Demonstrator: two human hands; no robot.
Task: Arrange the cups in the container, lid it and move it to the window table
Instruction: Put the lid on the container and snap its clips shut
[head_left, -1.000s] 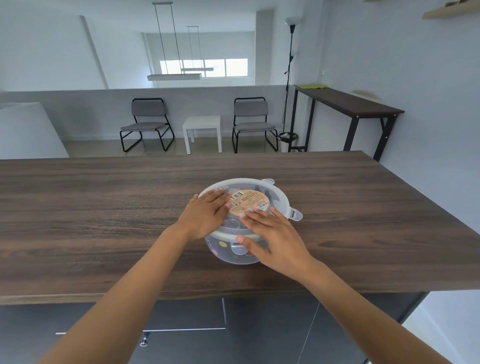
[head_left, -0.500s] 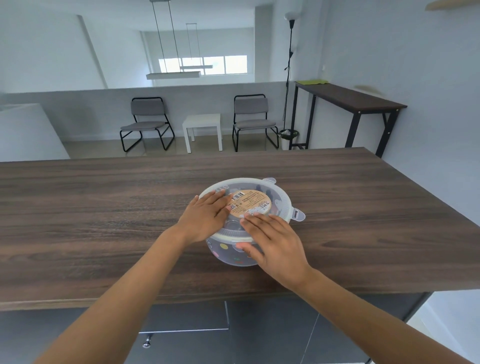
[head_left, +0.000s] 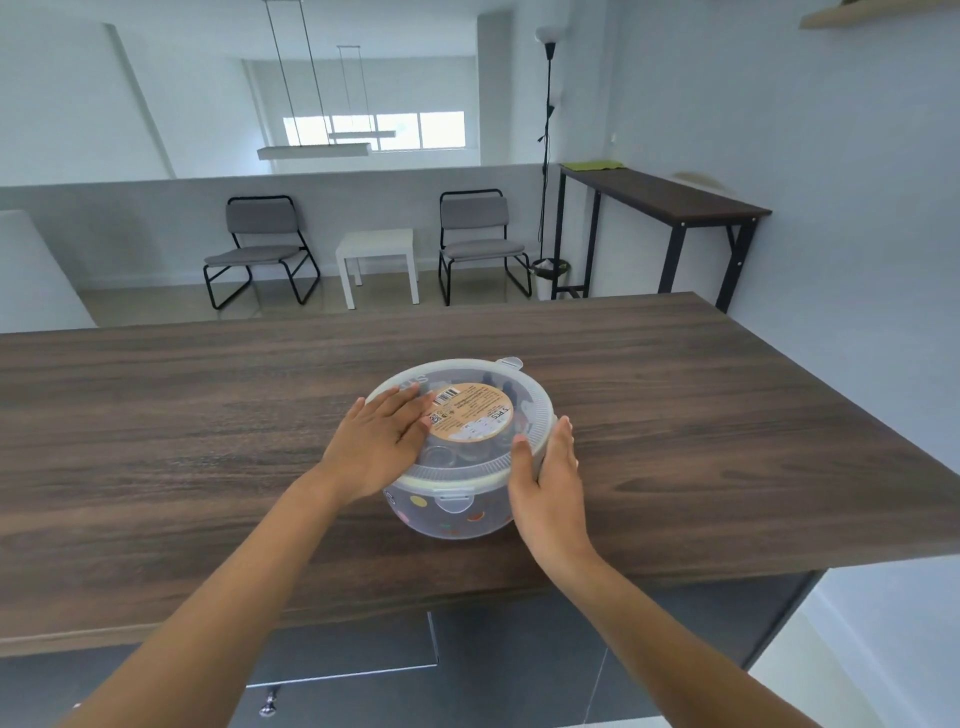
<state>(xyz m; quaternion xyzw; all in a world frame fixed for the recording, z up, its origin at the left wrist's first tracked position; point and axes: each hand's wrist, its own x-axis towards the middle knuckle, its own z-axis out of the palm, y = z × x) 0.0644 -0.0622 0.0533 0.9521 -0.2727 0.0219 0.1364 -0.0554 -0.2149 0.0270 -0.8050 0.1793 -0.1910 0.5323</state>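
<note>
A round translucent container (head_left: 452, 517) with coloured dots stands on the dark wooden counter (head_left: 208, 415), near its front edge. Its clear lid (head_left: 530, 415), with a round tan label (head_left: 470, 418) and small tabs, sits on top. Cups show dimly through the lid. My left hand (head_left: 376, 447) lies flat on the lid's left side, fingers together. My right hand (head_left: 550, 480) cups the container's right side, thumb on the lid's rim.
Beyond the counter are two grey chairs (head_left: 260, 249), a small white table (head_left: 376, 260), a floor lamp (head_left: 545, 145) and a tall dark side table (head_left: 660, 202) along the right wall. A window (head_left: 374, 130) is at the far back.
My right hand slid off the lid's top to the container's right side. The left hand stayed pressed on the lid. The camera view shifted slightly.
</note>
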